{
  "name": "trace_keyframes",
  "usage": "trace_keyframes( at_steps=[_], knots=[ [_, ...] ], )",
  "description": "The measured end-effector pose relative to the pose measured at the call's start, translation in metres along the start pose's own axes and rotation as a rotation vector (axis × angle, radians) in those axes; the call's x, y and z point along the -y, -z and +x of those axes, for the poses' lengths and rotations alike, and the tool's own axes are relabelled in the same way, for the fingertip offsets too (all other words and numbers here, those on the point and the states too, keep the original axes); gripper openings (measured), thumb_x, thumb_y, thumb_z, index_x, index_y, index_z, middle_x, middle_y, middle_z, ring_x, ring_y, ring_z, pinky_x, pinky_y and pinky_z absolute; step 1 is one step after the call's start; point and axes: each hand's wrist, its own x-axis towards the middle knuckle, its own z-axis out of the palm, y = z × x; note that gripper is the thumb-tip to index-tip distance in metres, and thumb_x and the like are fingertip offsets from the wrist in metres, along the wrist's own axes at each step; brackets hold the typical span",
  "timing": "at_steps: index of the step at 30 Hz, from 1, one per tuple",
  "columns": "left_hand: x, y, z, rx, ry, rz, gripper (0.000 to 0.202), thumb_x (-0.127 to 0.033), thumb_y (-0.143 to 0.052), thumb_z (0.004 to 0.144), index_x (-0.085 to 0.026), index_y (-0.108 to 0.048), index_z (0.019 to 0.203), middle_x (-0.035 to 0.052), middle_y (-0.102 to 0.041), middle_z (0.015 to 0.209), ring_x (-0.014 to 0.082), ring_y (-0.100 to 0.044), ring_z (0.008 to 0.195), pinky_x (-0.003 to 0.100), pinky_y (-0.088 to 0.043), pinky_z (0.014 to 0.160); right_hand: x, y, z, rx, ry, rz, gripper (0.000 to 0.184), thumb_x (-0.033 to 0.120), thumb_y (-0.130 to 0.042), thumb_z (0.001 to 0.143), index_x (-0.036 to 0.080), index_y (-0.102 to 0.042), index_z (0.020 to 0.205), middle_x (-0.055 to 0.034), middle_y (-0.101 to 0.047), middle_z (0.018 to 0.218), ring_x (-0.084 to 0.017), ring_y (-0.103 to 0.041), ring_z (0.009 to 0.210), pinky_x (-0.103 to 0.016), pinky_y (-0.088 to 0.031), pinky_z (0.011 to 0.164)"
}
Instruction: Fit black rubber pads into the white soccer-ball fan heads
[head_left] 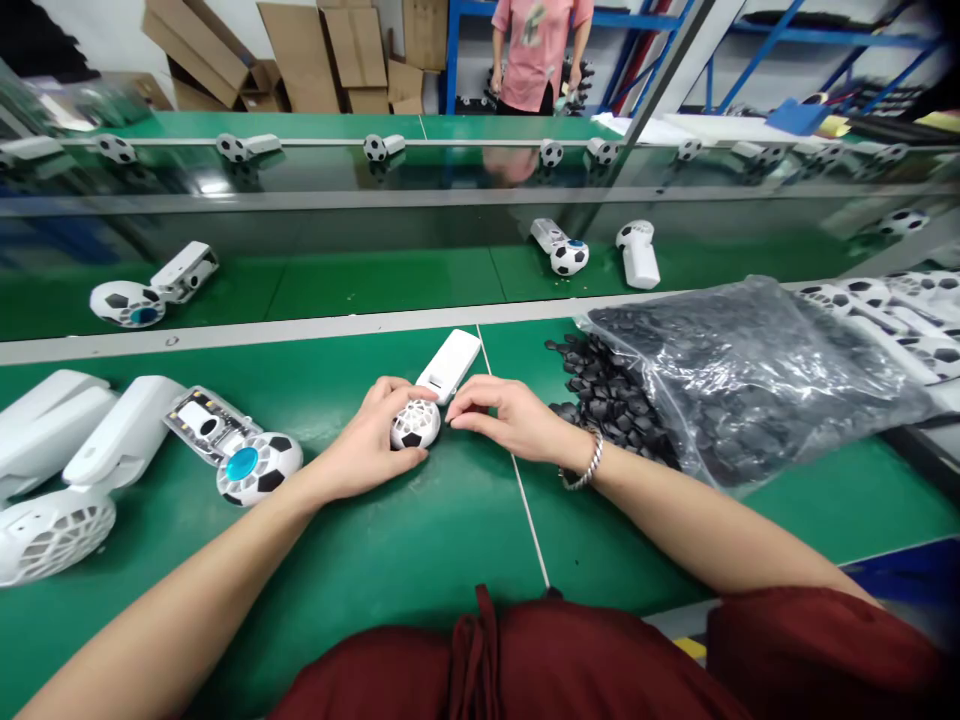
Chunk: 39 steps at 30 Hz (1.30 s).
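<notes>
A white handheld fan (415,424) with a football-patterned round head lies on the green bench, its handle (450,362) pointing away to the right. My left hand (373,437) is closed around the head, thumb in front and fingers behind. Just right of the head, my right hand (517,420) pinches a small black piece, mostly hidden by the fingertips. To the right spreads a pile of small black pieces (611,395), partly under a clear plastic bag (757,370) full of more. Left of my left hand rests another football-patterned fan (259,468) with a blue disc and an opened handle.
Several white fans and handles (120,430) lie at the far left. Beyond the bench's pale edge strip, a green conveyor (375,280) carries more football-patterned fans (127,302). Patterned white parts (900,310) stand at the right. A person in a pink shirt (536,50) stands across.
</notes>
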Motion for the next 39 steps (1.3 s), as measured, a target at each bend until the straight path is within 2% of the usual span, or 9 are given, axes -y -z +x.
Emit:
trace_keyframes(
  at_steps=[11,18,22,25,27,29,33,36,39],
  knots=[
    [0.003,-0.002,0.002,-0.019,-0.028,-0.049,0.051,-0.024,-0.065,0.065,-0.025,-0.045,0.112,0.0037,-0.04,0.112,0.0222,-0.042,0.111,0.038,-0.034,0.098,-0.012,-0.014,0.012,-0.016,0.11,-0.024,0.004,0.022,-0.065,0.075,0.018,-0.064,0.074,-0.0002,-0.067,0.077,-0.014,-0.058,0.079,-0.026,-0.044,0.074],
    [0.004,-0.016,0.007,-0.208,-0.025,-0.09,0.033,-0.021,-0.063,0.064,-0.022,-0.053,0.096,0.0038,-0.046,0.099,0.0216,-0.049,0.098,0.038,-0.039,0.091,-0.01,-0.014,0.016,-0.01,0.092,-0.153,0.015,0.032,-0.064,0.075,0.018,-0.059,0.07,-0.0005,-0.063,0.075,-0.014,-0.055,0.078,-0.025,-0.04,0.068],
    [0.0,-0.016,0.004,-0.205,-0.05,-0.114,0.035,-0.019,-0.065,0.062,-0.022,-0.054,0.095,0.0046,-0.049,0.099,0.023,-0.049,0.099,0.04,-0.04,0.09,-0.011,-0.006,0.021,-0.013,0.118,-0.344,0.038,0.05,-0.063,0.07,0.018,-0.058,0.089,-0.0068,-0.062,0.094,-0.02,-0.052,0.091,-0.032,-0.039,0.078],
    [-0.01,0.001,-0.011,-0.156,-0.074,-0.11,0.055,-0.026,-0.071,0.062,-0.024,-0.048,0.112,0.0064,-0.049,0.112,0.0245,-0.046,0.107,0.041,-0.038,0.094,-0.015,0.004,0.03,0.137,0.194,-0.488,0.067,0.06,-0.066,0.06,0.019,-0.053,0.11,-0.011,-0.058,0.109,-0.027,-0.048,0.105,-0.042,-0.033,0.087],
    [-0.014,0.021,-0.029,-0.226,-0.084,-0.033,0.065,-0.033,-0.071,0.064,-0.025,-0.041,0.122,0.007,-0.045,0.122,0.0243,-0.04,0.115,0.04,-0.034,0.099,-0.017,0.013,0.04,0.268,0.216,-0.558,0.06,0.058,-0.065,0.062,0.021,-0.055,0.109,-0.009,-0.062,0.102,-0.026,-0.053,0.099,-0.041,-0.033,0.085],
    [-0.01,0.045,-0.053,-0.364,-0.04,0.094,0.057,-0.037,-0.066,0.071,-0.025,-0.041,0.122,0.0067,-0.043,0.126,0.0231,-0.037,0.119,0.039,-0.031,0.102,-0.02,0.025,0.052,0.319,0.202,-0.614,0.046,0.053,-0.064,0.067,0.022,-0.059,0.101,-0.0066,-0.065,0.093,-0.024,-0.056,0.09,-0.038,-0.036,0.08],
    [0.026,0.084,-0.098,-0.47,0.154,0.321,0.03,-0.028,-0.041,0.085,-0.022,-0.05,0.113,0.007,-0.051,0.118,0.023,-0.042,0.115,0.043,-0.032,0.1,-0.039,0.062,0.09,0.111,0.024,-0.75,0.048,0.056,-0.061,0.067,0.021,-0.061,0.099,-0.009,-0.066,0.093,-0.027,-0.057,0.087,-0.036,-0.039,0.069],
    [0.054,0.094,-0.116,-0.386,0.191,0.556,0.043,-0.016,-0.037,0.079,-0.024,-0.048,0.12,0.0068,-0.049,0.126,0.0254,-0.04,0.118,0.047,-0.032,0.1,-0.066,0.09,0.12,-0.119,-0.183,-0.791,0.051,0.056,-0.062,0.065,0.015,-0.063,0.095,-0.0157,-0.065,0.093,-0.028,-0.057,0.085,-0.036,-0.039,0.066],
    [0.065,0.091,-0.117,-0.231,0.161,0.722,0.06,-0.012,-0.04,0.072,-0.03,-0.04,0.13,0.0039,-0.036,0.139,0.0298,-0.03,0.126,0.051,-0.029,0.1,-0.091,0.105,0.137,-0.199,-0.289,-0.79,0.049,0.048,-0.064,0.067,0.006,-0.062,0.092,-0.024,-0.063,0.088,-0.027,-0.058,0.08,-0.036,-0.038,0.065]
  ],
)
